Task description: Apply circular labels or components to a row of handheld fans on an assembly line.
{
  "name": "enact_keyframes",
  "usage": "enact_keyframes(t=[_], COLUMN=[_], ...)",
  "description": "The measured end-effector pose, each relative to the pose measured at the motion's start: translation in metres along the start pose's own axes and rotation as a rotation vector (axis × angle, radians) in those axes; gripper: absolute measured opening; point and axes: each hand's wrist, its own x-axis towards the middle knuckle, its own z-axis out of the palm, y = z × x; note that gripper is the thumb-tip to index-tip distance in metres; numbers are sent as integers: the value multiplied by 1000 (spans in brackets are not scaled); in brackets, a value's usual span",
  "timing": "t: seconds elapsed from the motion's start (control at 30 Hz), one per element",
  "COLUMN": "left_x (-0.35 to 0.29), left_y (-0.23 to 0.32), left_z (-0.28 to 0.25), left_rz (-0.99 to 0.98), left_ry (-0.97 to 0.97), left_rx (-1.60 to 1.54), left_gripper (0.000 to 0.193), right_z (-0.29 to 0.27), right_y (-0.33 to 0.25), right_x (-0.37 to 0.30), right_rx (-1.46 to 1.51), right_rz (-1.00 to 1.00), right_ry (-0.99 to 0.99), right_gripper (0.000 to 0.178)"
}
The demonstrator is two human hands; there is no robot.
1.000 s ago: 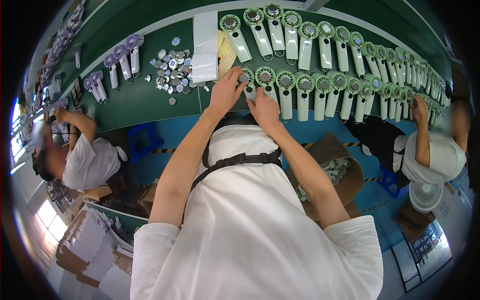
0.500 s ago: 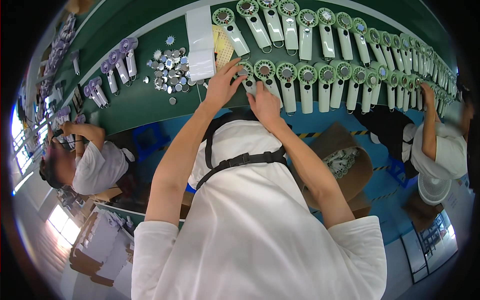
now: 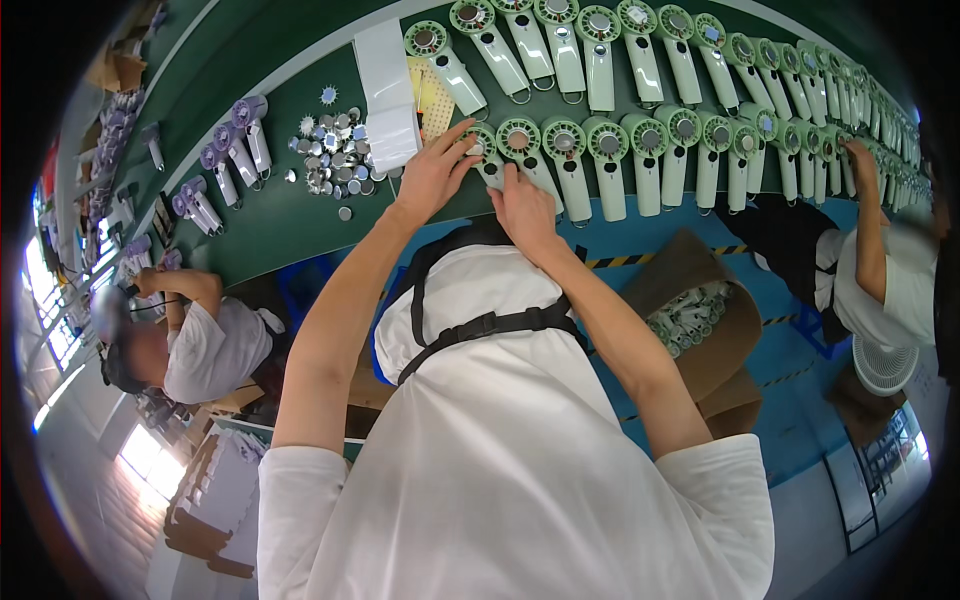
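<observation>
At the near edge of the green table, a pale green handheld fan [image 3: 489, 148] with a round head lies at the left end of the front row. Bent over that head from the left is my left hand [image 3: 432, 178], its fingers closed on the head and partly hiding it. My right hand [image 3: 525, 210] is closed at the fan's handle, thumb raised and the other fingers curled under. Just right lies another pale green handheld fan [image 3: 519, 142] with a copper-coloured disc at its centre.
A pile of small silver round caps [image 3: 340, 155] lies left of a white strip [image 3: 385, 95] and a yellow perforated sheet [image 3: 432, 98]. Purple handheld fans [image 3: 240, 150] lie further left. Co-workers sit at both sides. A brown bin [image 3: 690, 290] holding green parts stands right of me.
The view has shifted slightly, moving the table's things a little left and up. Both my hands stay at the same fan, with little change in their grip.
</observation>
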Motion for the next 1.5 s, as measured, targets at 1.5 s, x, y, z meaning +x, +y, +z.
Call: enact_keyframes(t=[1.5], left_x=[-140], left_y=[-119], left_z=[-89], left_rz=[-710], left_ry=[203], left_rx=[-883], left_gripper=[39], right_z=[77], right_y=[-142], right_x=[92], right_rx=[1012], right_rz=[603], right_ry=[92], right_gripper=[29])
